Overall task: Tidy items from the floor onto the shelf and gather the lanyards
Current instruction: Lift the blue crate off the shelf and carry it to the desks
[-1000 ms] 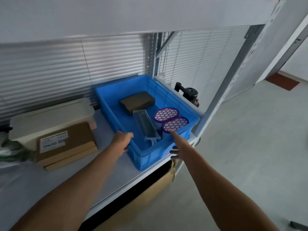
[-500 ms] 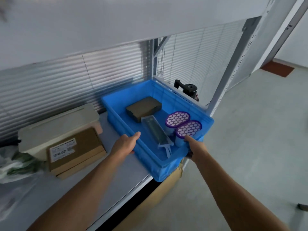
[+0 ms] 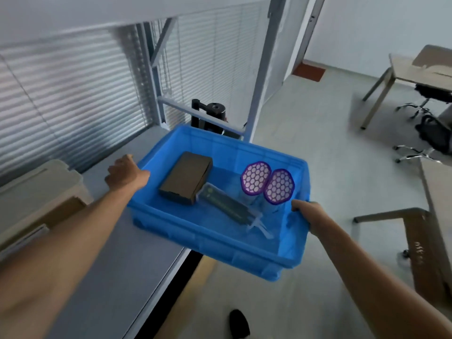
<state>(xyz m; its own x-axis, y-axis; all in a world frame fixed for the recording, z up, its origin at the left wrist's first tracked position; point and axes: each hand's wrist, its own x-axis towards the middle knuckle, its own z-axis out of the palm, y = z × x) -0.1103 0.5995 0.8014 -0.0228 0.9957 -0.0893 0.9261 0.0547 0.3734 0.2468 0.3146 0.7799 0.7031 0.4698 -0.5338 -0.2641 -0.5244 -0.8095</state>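
Head view: a blue plastic crate (image 3: 220,243) hangs half off the front edge of the grey shelf (image 3: 127,265), carried between both hands. The left hand (image 3: 126,173) is clenched over the crate's left rim, and the right hand (image 3: 309,216) grasps the right rim near the front corner, thumb on top and fingers hidden underneath. The crate looks stiff and fairly light, with a rolled lip that gives a sure hold at the two short sides; its smooth plastic could slip if tilted. The contents lie loose: a dark cardboard box (image 3: 186,177), a clear flat case (image 3: 230,206) just beside it, and two purple honeycomb-capped containers (image 3: 267,183) touching each other. These would likely slide toward the low corner, so the crate is best kept level. On the shelf to the left sits a beige lidded bin (image 3: 36,189), near the left forearm. Behind stand the shelf upright (image 3: 263,77) and a black device (image 3: 211,112), with window blinds (image 3: 73,94) beyond. Desks (image 3: 430,69) and chair legs (image 3: 413,152) crowd the floor to the right, narrowing any swing that way. No lanyards are visible.
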